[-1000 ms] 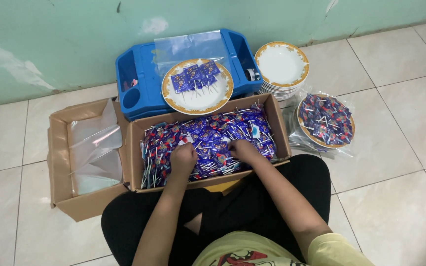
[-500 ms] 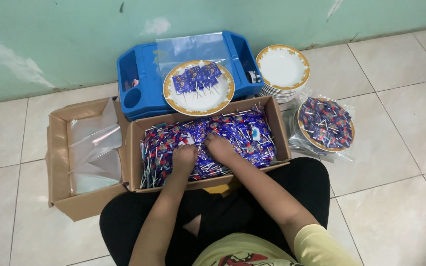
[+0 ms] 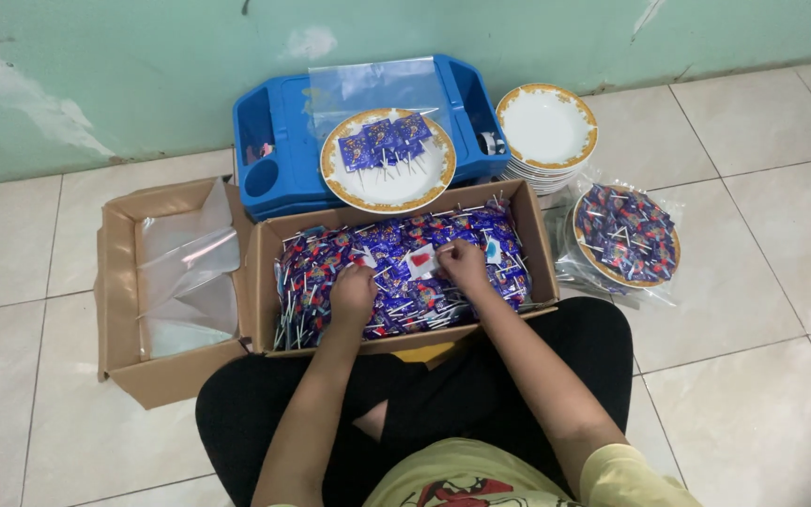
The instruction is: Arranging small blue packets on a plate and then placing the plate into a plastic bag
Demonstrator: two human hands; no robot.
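A blue plastic tray [image 3: 279, 155] lies far by the green wall [image 3: 143, 66], a stack of white plates [image 3: 546, 127] to its right, and a side box of clear bags [image 3: 185, 272] at left.

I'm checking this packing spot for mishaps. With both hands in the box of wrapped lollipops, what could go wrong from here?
1. The plate with a few lollipops rests on the blue tray with its near rim overhanging the cardboard box; a knock might tip it.
2. The left hand and right hand dig among loose sticks, which could poke fingers or flick pieces out.
3. The bagged plate lies on the floor beside the knee, easily bumped.
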